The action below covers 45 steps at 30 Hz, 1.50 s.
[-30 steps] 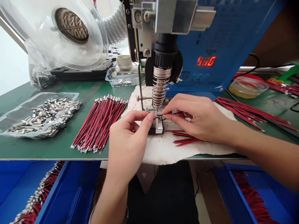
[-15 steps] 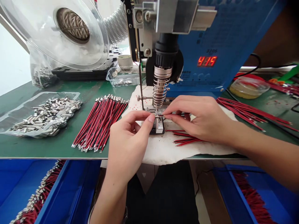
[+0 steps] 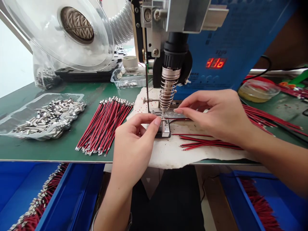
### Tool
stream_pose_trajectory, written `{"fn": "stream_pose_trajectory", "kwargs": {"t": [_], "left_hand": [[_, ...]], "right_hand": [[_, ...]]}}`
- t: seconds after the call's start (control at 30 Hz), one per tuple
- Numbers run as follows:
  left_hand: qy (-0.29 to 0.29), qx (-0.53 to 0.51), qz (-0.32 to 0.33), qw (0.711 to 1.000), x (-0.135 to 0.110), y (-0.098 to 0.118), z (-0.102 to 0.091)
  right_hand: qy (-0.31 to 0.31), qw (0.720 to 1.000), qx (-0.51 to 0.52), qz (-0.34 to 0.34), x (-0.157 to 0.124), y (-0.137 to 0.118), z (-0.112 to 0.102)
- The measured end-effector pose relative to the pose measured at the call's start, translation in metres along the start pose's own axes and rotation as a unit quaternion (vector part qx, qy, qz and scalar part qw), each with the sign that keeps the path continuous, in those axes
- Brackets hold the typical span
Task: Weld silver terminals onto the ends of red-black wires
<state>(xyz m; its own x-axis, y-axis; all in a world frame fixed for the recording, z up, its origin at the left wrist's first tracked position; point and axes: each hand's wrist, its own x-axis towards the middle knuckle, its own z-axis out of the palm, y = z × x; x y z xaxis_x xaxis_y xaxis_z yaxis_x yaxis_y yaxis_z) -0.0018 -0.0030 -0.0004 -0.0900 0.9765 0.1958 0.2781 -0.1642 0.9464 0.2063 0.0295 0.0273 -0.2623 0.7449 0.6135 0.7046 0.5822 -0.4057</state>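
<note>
My left hand (image 3: 134,138) pinches thumb and forefinger at the left side of a small metal fixture (image 3: 166,128). Between those fingertips and the fixture sits a small silver metal cylinder (image 3: 164,119), mostly hidden. From it a red and black wire pair (image 3: 179,119) runs right, passing under my right hand (image 3: 211,114). The right thumb and forefinger meet just above the wires, apart from them, and nothing shows between them. Directly over the fixture hangs a spring-wrapped machine tip (image 3: 169,91). Several loose red and black wires (image 3: 204,144) lie on the white cloth (image 3: 166,158) below my right hand.
To the left are a bundle of wired parts (image 3: 103,125) and a plastic tray (image 3: 7,130) of silver cylinders. Behind stands the blue machine (image 3: 231,35) with a red display. More wires (image 3: 269,117) lie right. Blue bins (image 3: 55,199) sit below the table edge.
My right hand has let go of the wires and moved up and right from the fixture. My left hand stays at the fixture. The view has shifted slightly.
</note>
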Motion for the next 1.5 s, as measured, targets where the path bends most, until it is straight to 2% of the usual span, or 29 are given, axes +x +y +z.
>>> {"fn": "stream_pose_trajectory", "kwargs": {"t": [0.3,0.5,0.6,0.77,1.5], "left_hand": [[0.003,0.002,-0.005,1.000,0.001,0.000,0.001],[-0.001,0.003,-0.006,1.000,-0.001,0.000,-0.001],[0.000,-0.004,-0.006,1.000,0.000,0.000,0.000],[-0.001,-0.008,-0.006,1.000,0.001,0.000,0.001],[0.013,-0.006,-0.003,1.000,0.002,0.000,0.003]], "right_hand": [[-0.026,0.999,-0.018,-0.022,0.001,0.003,0.002],[-0.011,1.000,-0.004,0.008,0.000,0.000,0.002],[-0.037,0.999,-0.010,-0.022,0.000,-0.002,0.001],[-0.094,0.991,0.038,-0.082,-0.003,-0.004,0.005],[-0.081,0.991,0.019,-0.106,-0.005,-0.007,0.007]]}}
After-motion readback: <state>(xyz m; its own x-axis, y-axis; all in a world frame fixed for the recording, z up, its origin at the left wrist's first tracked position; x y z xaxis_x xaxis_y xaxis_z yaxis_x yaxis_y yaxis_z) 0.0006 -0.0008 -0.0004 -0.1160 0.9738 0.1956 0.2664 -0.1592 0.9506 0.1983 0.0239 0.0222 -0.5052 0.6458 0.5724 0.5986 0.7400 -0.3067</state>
